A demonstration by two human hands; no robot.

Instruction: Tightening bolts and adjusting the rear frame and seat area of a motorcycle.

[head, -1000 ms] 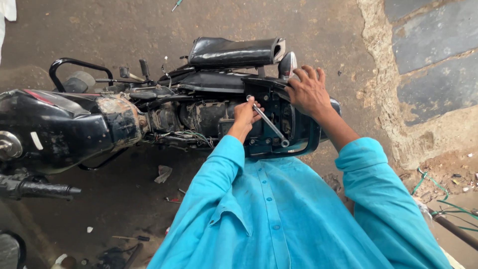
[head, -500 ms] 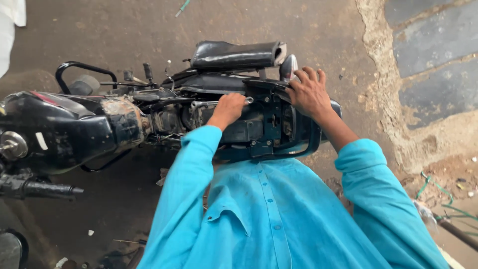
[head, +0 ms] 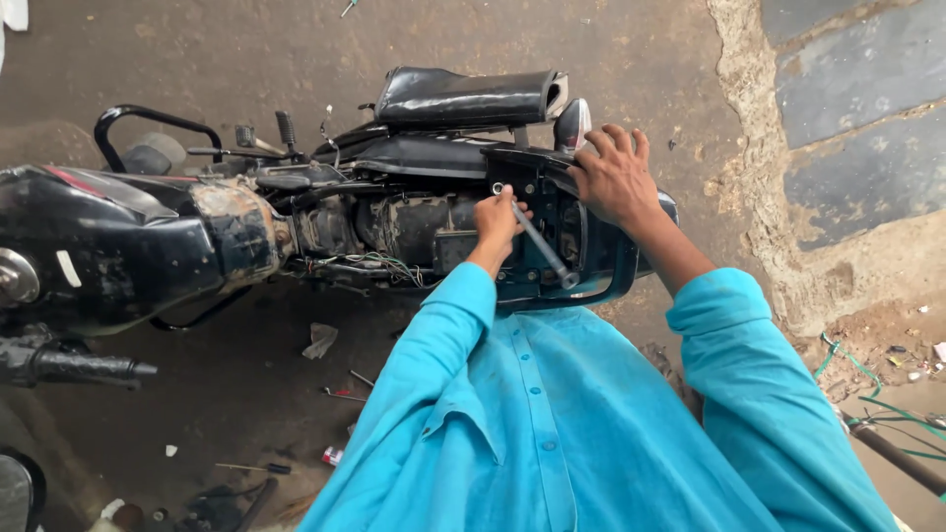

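A black motorcycle stands below me with its seat lifted off and laid behind the open frame. My left hand is shut on a metal wrench, whose ring end sits on a fastener at the frame's top edge. My right hand rests spread on the black rear cowl beside the tail light. Both arms wear bright blue sleeves. Under the frame show the battery box and loose wires.
The fuel tank is at the left, with a handlebar grip lower left. Small tools and scraps lie on the dirty concrete floor. A rough stone wall rises at the right, with green cord on the ground.
My left hand has turned the wrench: its handle went from pointing lower right, out of sight behind the hand, back to pointing lower right. My right hand stayed on the rear cowl.
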